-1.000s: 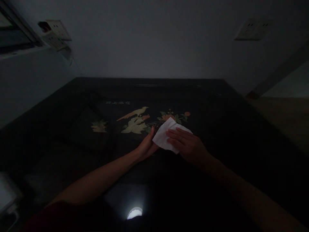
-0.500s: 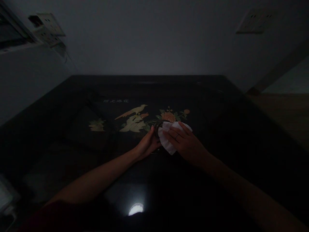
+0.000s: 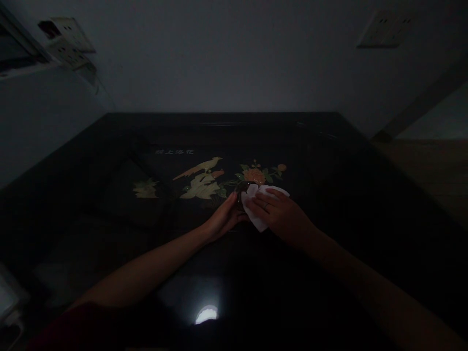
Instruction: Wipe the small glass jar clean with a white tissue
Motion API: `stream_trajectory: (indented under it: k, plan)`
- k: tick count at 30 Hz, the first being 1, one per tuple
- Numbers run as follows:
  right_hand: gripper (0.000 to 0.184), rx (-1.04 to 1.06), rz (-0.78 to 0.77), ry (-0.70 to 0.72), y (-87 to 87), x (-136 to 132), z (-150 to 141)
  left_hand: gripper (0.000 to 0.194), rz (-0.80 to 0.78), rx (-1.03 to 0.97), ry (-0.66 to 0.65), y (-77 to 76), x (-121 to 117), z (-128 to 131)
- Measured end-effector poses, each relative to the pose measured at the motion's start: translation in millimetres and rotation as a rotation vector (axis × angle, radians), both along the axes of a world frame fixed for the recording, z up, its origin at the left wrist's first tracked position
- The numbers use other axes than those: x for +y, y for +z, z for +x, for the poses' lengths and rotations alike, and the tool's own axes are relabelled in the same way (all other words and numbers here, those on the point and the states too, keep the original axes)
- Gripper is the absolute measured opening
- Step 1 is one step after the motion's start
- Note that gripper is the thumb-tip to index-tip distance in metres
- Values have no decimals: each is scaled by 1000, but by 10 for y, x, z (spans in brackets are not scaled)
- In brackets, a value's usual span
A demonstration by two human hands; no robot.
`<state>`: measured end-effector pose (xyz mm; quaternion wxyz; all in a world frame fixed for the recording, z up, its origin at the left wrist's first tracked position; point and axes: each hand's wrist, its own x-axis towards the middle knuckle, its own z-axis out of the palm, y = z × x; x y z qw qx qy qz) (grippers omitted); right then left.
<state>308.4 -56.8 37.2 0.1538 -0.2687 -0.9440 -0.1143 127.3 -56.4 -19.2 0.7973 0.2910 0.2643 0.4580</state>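
Note:
My left hand is closed around the left side of a dark, shiny object with a rounded rim. Its exact kind is hard to make out in the dim light, and the cloth covers much of it. My right hand, with a ring on one finger, presses a white cloth or tissue against the object's right side. Both hands are over the black glossy tabletop, just in front of its flower decoration.
A bird decoration and pale characters mark the tabletop. The table's far edge meets a wall with sockets on the left and right. A white object shows at the lower left. Light reflects near the front.
My right hand has shifted slightly on the dark object, its fingers drawn closer together, and the cloth is folded differently. My left hand keeps its hold, moved a little to the right.

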Motion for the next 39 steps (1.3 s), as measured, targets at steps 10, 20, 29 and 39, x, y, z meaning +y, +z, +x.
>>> stream_trajectory:
  k: [10,20,29,39]
  plan:
    - [32,2,-4,-41,-90,-51,-34,42,85,36,121,46,-47,59]
    - [37,-1,-22,-44,-122,-21,-38,41,104,6,123,-34,-25,54]
    - [38,-30,-50,-14,-127,40,38,46,82,38,128,36,-41,26]
    - [54,-36,-278,-13,-94,26,54,45,89,48,143,67,-52,13]
